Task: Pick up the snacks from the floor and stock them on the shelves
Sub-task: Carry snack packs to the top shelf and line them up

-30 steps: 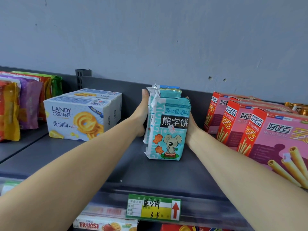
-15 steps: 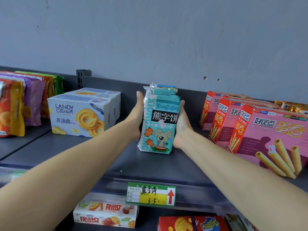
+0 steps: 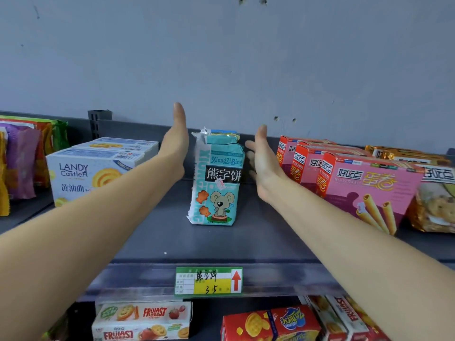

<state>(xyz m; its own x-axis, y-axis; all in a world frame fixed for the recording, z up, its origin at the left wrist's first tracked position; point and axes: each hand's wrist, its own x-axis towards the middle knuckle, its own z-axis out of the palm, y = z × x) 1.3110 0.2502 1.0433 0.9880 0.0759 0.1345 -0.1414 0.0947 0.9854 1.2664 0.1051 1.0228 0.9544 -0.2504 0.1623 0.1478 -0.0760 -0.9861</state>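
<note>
A teal bear-biscuit pack (image 3: 216,180) stands upright at the centre of the frame on the grey shelf (image 3: 246,242), between white cookie boxes (image 3: 93,173) at left and pink egg-roll boxes (image 3: 364,183) at right. The left hand (image 3: 176,141) and right hand (image 3: 264,168) flank it, fingers straight, holding nothing. Placement looks complete; the next move likely calls for drawing both arms clear without toppling the pack, then fetching another snack from the floor

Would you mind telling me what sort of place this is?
Probably a small grocery shop: a handwritten price tag on the shelf edge, and rows of pink snack boxes and cookie boxes.
</note>
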